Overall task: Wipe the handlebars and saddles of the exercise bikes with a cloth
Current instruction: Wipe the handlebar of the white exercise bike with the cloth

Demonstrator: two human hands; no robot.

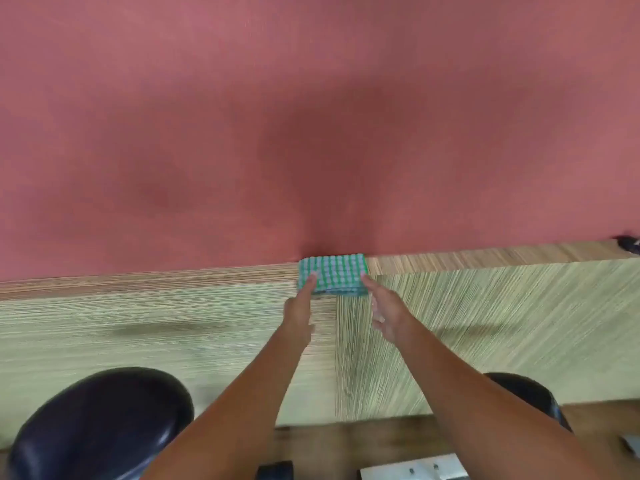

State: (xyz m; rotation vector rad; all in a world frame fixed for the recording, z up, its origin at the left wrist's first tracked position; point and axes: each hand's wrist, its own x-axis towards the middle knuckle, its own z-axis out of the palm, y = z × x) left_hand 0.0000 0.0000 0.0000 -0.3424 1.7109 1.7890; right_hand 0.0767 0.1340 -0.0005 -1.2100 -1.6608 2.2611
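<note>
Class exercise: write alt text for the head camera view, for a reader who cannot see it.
Two bare hands, left hand and right hand, reach with straight fingers to a folded green checked cloth on a wooden ledge against a red wall. Black saddles sit below.

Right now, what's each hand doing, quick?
Left hand: open, straight fingertips touching the left edge of the folded green cloth.
Right hand: open, fingertips at the cloth's right edge, gripping nothing.
</note>
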